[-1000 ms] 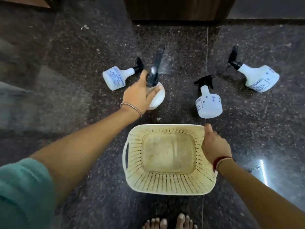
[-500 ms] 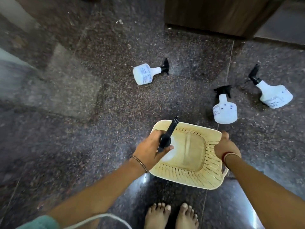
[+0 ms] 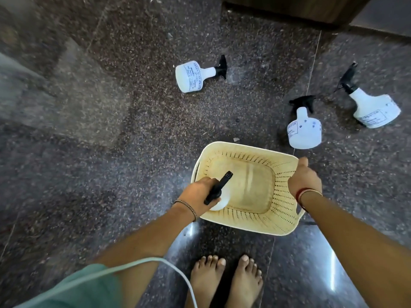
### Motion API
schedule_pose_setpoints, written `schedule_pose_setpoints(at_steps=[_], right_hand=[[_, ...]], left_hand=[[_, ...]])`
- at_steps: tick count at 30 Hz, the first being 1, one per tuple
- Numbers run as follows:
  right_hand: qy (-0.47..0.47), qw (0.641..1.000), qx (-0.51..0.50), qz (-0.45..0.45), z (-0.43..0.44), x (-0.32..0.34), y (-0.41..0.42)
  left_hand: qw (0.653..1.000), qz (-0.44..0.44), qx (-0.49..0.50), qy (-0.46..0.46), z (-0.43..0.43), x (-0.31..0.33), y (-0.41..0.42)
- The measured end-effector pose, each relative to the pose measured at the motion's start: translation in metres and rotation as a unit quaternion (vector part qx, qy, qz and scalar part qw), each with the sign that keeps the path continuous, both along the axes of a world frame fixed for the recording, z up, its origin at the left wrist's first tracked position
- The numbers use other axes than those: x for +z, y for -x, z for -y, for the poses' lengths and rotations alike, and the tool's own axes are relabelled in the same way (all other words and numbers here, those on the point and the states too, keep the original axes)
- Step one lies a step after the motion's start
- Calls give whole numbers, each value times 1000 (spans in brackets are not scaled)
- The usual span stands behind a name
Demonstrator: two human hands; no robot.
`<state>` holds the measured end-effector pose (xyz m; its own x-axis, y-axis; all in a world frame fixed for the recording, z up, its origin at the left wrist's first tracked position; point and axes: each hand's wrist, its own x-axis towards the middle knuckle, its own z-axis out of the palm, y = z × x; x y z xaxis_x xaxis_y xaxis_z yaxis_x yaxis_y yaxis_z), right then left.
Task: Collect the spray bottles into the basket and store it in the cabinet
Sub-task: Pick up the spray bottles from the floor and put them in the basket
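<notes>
A cream perforated basket (image 3: 262, 221) stands on the dark stone floor in front of my feet. My left hand (image 3: 198, 193) grips a white spray bottle (image 3: 219, 197) by its black trigger head, low inside the basket's left corner. My right hand (image 3: 303, 181) holds the basket's right rim. Three more white spray bottles with black heads lie on the floor: one (image 3: 193, 75) far left of the basket, one (image 3: 304, 128) just beyond its right corner, one (image 3: 375, 107) further right.
A dark wooden cabinet base (image 3: 295, 7) runs along the top edge. My bare feet (image 3: 226, 278) stand just below the basket. A pale cable (image 3: 155, 262) hangs across my left arm. Speckled floor stretches open to the left.
My left hand lifted the spray bottle off the floor and brought it down into the basket's left side. My right hand kept hold of the rim. The view shifted.
</notes>
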<state>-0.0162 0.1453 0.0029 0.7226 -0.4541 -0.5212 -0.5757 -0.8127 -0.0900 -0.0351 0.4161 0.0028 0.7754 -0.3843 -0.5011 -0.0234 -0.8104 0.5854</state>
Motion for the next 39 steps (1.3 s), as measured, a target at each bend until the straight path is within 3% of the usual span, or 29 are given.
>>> schedule_pose_setpoints(at_steps=[9, 13, 17, 21, 26, 31, 36, 39], right_hand=[[-1, 999, 1, 42, 0, -6, 7], [-47, 998, -18, 28, 2, -4, 5], [-100, 985, -99, 94, 9, 10, 1], [-85, 971, -140, 175, 32, 20, -23], [-46, 988, -92, 114, 65, 7, -77], [-88, 986, -137, 24, 80, -31, -120], [-118, 975, -187, 34, 78, -73, -135], [-128, 965, -218, 75, 78, -80, -128]], left_hand=[[998, 5, -4, -64, 11, -11, 15], [997, -15, -11, -69, 9, -1, 4], [989, 79, -38, -118, 0, 24, -4], [978, 200, 47, -36, 3, 47, -17], [981, 185, 18, -51, 53, 40, -26], [972, 222, -62, -55, 90, 23, -45], [977, 208, -41, 37, 99, 19, -45], [982, 184, -26, 35, 99, 19, -44]])
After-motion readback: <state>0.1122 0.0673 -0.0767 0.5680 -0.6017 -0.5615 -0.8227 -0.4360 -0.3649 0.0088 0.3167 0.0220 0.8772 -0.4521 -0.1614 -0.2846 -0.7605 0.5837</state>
